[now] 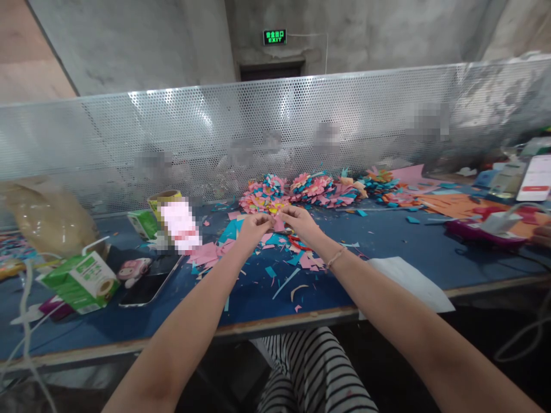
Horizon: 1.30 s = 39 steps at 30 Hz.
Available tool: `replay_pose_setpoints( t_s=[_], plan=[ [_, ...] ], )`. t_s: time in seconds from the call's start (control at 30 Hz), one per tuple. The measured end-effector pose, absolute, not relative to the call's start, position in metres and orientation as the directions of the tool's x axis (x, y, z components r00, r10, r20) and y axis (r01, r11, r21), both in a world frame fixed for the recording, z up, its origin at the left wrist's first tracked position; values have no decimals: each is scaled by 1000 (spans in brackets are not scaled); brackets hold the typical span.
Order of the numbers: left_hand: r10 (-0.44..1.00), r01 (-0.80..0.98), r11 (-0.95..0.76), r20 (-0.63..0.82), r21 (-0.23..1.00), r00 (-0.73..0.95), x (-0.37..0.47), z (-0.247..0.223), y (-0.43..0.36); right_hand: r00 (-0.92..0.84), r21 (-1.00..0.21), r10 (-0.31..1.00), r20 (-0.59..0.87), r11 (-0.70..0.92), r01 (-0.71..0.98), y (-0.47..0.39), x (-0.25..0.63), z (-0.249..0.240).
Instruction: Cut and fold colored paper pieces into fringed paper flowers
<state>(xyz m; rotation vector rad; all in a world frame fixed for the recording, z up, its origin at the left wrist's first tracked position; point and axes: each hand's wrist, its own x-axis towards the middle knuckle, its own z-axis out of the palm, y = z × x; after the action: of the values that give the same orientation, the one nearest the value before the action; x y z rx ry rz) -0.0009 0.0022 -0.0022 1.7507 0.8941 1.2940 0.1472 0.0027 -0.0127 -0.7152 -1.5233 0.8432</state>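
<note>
Blue-topped workbench (327, 289), viewed from alongside; items are listed outward from the worker's hands, with twelve toward the screen.

Centre: left hand (257, 223) and right hand (296, 220) almost meet, fingers and thumb of each drawn into a pinch. Between the fingertips sits a small pink paper piece (279, 219); both hands appear to grip it, though its far side is hidden.

Handling: expect a light, flexible part, easily creased or torn. Hold by opposite edges, fingertips only, with light pressure.

Adjacent: loose scraps (270, 271) lie at six, and may be mistaken for the working part. Immediately at twelve, paper rosettes (262, 195) stand heaped, restricting forward reach.

Mid-range: a white sheet (404, 278) at four, partly beneath the right forearm; a dark phone (145, 288) and green carton (81, 281) at eight, limiting leftward elbow room.

Far, at twelve: perforated metal screen (241, 109), then a lit exit sign (274, 37).
</note>
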Motion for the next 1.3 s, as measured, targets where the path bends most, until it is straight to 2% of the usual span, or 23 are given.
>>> replay_pose_setpoints(
  t_s=[0.13, 0.33, 0.47, 0.57, 0.77, 0.9, 1.0, 1.1, 1.17, 1.3],
  plan=[
    [872, 105, -467, 437, 878, 221, -2, -3, 4, -166, -848, 845, 508, 524, 73, -4, 146, -9],
    [891, 45, -411, 391, 911, 230, 0, -3, 2, -126, -819, 850, 512, 527, 227, -1, 149, -10],
    [855, 145, -496, 452, 856, 256, 0, -2, 1, -125, -802, 847, 517, 530, 277, 3, 151, -12],
    [809, 211, -576, 515, 790, 283, -2, -2, 2, -130, -811, 850, 510, 526, 256, 5, 151, -14],
    [769, 303, -639, 580, 707, 267, -8, -3, 11, -105, -816, 818, 565, 573, 72, 7, 147, -16],
    [772, 309, -636, 580, 707, 261, -9, -4, 14, -79, -753, 767, 637, 641, 148, 5, 148, -13],
    [850, 231, -525, 492, 819, 188, -6, -6, 12, -57, -682, 719, 693, 679, 271, 0, 150, -11],
    [945, 45, -293, 282, 955, 166, -2, -6, 7, -81, -552, 608, 790, 762, 339, -3, 151, -10],
    [957, -83, -167, 181, 983, 224, -1, -4, 3, -114, -469, 533, 838, 812, 347, -4, 150, -11],
    [952, -258, -75, 146, 963, 268, -2, -2, 1, -166, -425, 505, 847, 831, 358, 0, 149, -15]
  ],
)
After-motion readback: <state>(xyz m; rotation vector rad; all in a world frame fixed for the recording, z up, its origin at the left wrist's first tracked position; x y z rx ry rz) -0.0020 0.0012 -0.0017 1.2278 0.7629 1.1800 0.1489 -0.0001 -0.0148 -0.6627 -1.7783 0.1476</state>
